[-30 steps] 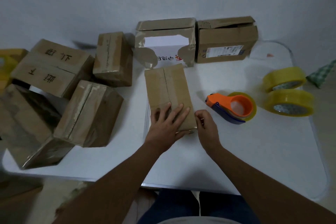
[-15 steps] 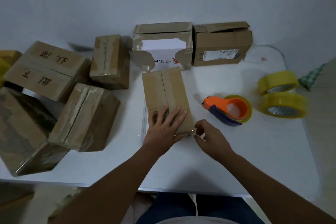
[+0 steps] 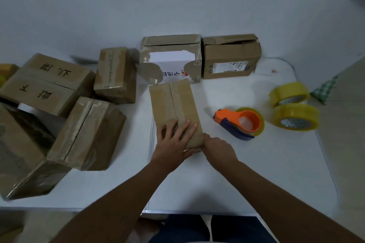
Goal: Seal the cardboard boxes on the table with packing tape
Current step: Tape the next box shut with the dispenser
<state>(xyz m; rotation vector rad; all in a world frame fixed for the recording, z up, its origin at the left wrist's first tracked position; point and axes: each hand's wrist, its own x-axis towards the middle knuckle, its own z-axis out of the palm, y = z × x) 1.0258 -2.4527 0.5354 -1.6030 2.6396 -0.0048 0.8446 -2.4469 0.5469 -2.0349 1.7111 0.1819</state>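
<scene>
A small brown cardboard box (image 3: 173,100) lies in the middle of the white table (image 3: 256,173), its top seam running away from me with tape over it. My left hand (image 3: 173,142) presses flat on the box's near end, fingers spread and straight. At the near right corner of the box my right hand (image 3: 218,149) has its thumb on the edge and its fingers curled onto the near face. An orange and blue tape dispenser (image 3: 241,122) holding a yellowish roll lies on the table just right of the box, untouched.
Two spare yellow tape rolls (image 3: 289,93) (image 3: 296,117) sit at the right edge. A torn box with a white front (image 3: 170,45) and a labelled box (image 3: 231,55) stand at the back. Several taped boxes (image 3: 87,134) crowd the left side.
My right hand has moved left from just off the near right corner and now touches the box. The left hand stays flat on top. The camera view shifted slightly.
</scene>
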